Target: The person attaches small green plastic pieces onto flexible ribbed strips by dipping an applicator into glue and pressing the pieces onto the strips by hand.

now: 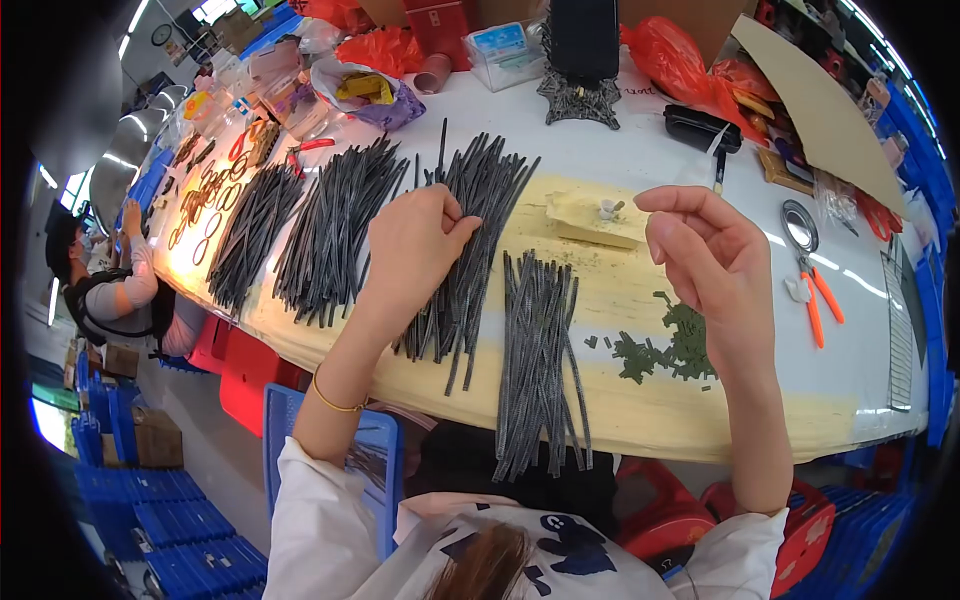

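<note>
My left hand [415,245] is over a pile of thin dark strips [490,200], its thumb and fingers pinched together, holding a dark strip that sticks up above it. To the right my right hand [710,245] is raised with fingers curled and a gap between thumb and index finger; nothing shows in it. Between the hands sits a pale yellow block [595,220] with a small whitish lump on top. Below it lies another bundle of dark strips [537,370] reaching past the table edge. Small dark green pieces [685,340] are scattered beside my right forearm.
Two more strip piles [340,225] [252,235] lie left. Orange-handled pliers [818,300] and a metal spoon-like tool [799,225] lie right. A phone on a stand [583,100], red bags [680,70] and a box [503,55] stand behind. Another person [115,280] sits far left.
</note>
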`<state>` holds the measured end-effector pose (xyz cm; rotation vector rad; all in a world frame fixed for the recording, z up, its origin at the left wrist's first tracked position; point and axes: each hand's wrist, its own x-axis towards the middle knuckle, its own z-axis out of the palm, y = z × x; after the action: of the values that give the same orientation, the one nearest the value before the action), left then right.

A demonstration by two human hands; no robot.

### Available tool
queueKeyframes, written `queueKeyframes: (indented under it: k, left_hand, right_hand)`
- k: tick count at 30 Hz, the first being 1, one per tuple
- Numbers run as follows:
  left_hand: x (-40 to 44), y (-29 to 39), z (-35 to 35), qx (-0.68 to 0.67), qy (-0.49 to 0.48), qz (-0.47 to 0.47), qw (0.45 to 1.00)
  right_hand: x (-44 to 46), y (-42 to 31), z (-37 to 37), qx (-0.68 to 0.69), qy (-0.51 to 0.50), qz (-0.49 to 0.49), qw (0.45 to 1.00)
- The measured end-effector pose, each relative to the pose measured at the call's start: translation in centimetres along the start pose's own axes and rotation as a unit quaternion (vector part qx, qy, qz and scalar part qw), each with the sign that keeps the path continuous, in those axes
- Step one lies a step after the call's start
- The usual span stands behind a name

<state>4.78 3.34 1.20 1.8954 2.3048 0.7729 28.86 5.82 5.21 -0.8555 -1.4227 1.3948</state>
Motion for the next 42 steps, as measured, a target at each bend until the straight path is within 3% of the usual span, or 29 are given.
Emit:
queueKeyframes:
  k: [2, 8, 11, 14, 16, 22, 27, 31, 37, 42]
  left_hand:
    - [0.4, -0.4, -0.1, 0.021, -0.018, -0.015, 1.0]
    - [-0.5, 0.0, -2.0, -0.151, -0.017, -0.07, 0.986]
    - [-2.2, 1.7, -3.1, -0.353, -0.022, -0.059, 0.934]
    - [-4.2, 4.1, -3.7, -0.44, -0.067, -0.078, 0.892]
    - [-5.1, 5.1, -3.6, -0.494, -0.148, -0.102, 0.851]
    - [-6.1, 5.1, -3.8, -0.568, -0.203, -0.121, 0.788]
    - [-7.1, 4.3, -3.5, -0.576, -0.189, -0.129, 0.785]
    - [-7.9, 3.8, -2.6, -0.576, -0.151, -0.166, 0.786]
    - [-8.3, 3.4, -1.9, -0.613, -0.122, -0.173, 0.761]
    - [-8.7, 3.5, -2.0, -0.61, -0.142, -0.188, 0.756]
  right_hand:
    - [0.1, -0.1, -0.1, -0.004, 0.004, 0.001, 1.0]
    - [0.5, 0.5, 0.2, -0.011, -0.012, 0.024, 1.0]
    - [0.5, 1.3, 0.5, -0.025, -0.043, 0.041, 0.998]
    - [0.1, 1.4, 2.1, -0.018, -0.063, 0.075, 0.995]
    - [-0.2, 2.0, 2.6, 0.054, -0.115, 0.099, 0.987]
    - [-0.7, 1.3, 2.3, 0.041, -0.127, 0.103, 0.986]
    - [-1.2, 1.6, 0.2, -0.16, -0.161, 0.073, 0.971]
    - [-2.7, 3.0, -0.8, -0.415, -0.17, -0.006, 0.894]
    - [-3.9, 4.0, -0.1, -0.445, -0.158, 0.023, 0.881]
    - [-4.3, 1.4, -0.5, -0.381, -0.171, 0.127, 0.9]
